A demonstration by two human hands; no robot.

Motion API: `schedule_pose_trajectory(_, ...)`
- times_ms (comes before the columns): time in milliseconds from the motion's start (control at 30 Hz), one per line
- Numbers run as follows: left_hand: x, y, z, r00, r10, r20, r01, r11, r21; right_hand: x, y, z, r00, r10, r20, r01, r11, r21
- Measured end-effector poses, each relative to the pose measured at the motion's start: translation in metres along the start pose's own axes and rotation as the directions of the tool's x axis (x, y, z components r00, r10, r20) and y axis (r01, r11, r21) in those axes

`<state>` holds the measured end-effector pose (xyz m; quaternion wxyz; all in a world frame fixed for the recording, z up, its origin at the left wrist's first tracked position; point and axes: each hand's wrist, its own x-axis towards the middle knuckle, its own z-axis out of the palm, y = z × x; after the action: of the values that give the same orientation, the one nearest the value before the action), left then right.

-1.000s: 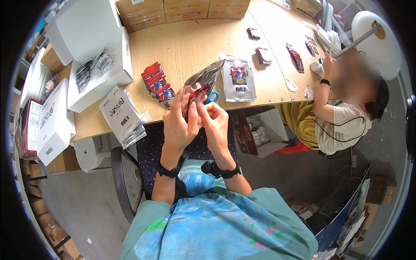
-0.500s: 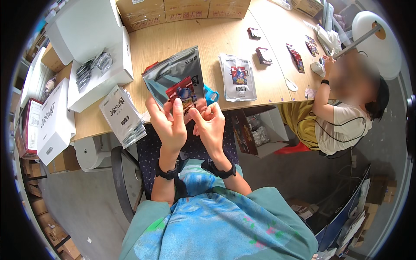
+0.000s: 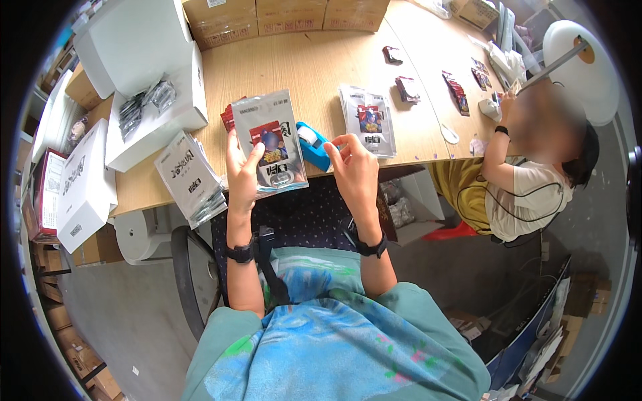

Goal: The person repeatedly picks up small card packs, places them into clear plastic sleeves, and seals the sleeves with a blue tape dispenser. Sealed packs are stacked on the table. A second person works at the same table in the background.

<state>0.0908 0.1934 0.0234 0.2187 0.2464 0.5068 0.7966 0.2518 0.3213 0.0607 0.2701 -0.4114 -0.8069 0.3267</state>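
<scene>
A silver foil pouch (image 3: 295, 150) with a small red picture packet (image 3: 269, 142) on its front is held in my left hand (image 3: 243, 170), the thumb pressed over the packet's edge. Behind the pouch, at its upper left, more red packets (image 3: 228, 119) show in part. Close to the pouch's right side stands a blue tape dispenser (image 3: 317, 155) with a roll of tape. My right hand (image 3: 356, 170) is at the dispenser's right end, thumb and forefinger drawn together in a pinch. Whatever lies between those fingertips, if anything, is too small to make out.
Silver pouches lie in a stack (image 3: 370, 123) to the right and another stack (image 3: 189, 175) at left. An open white box (image 3: 160, 130) holds dark packets. Cartons (image 3: 287, 19) line the back. Small red packets (image 3: 408, 89) lie near a co-worker (image 3: 531, 180) at right.
The pouch has come down and flattened toward me, in my left hand alone. My right hand has left it and moved right to the tape dispenser, which now shows more fully.
</scene>
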Motion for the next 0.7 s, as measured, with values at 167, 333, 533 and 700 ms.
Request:
schedule_pose_trajectory(167, 0.007, -0.025, -0.006, 0.996, -0.072, 0.062, 0.079, 0.99, -0.119, 0.013, 0.002, 0.016, 0.99, -0.143, 0.015, 0.141, 0.948, -0.286)
schedule_pose_trajectory(333, 0.008, -0.037, -0.005, 0.977, -0.153, 0.147, 0.172, 0.977, -0.128, 0.022, 0.012, 0.022, 0.987, -0.163, -0.003, 0.157, 0.949, -0.272)
schedule_pose_trajectory(533, 0.007, -0.052, -0.006, 0.969, -0.195, 0.154, 0.222, 0.959, -0.179, 0.041, 0.036, 0.022, 0.976, -0.108, 0.189, 0.106, 0.994, 0.017)
schedule_pose_trajectory(700, 0.006, -0.051, -0.006, 0.971, -0.173, 0.166, 0.203, 0.961, -0.187, 0.035, 0.032, 0.009, 0.9, 0.07, 0.429, -0.303, 0.808, 0.505)
